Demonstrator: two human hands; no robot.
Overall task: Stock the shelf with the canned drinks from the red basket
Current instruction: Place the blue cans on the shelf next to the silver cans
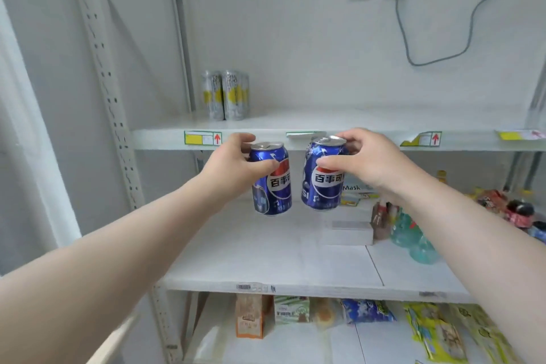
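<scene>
While raised before the upper shelf (354, 124), the left hand (233, 168) and right hand (369, 162) each clasp one blue Pepsi can (273, 183) (323, 177).

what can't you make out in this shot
Head view only:
- Red basket: out of frame.
- Left blue can label: partly covered by the left hand.
- Right blue can far side: behind the right hand.
- Silver cans lettering: blurred.
- Price tags: too small.
</scene>
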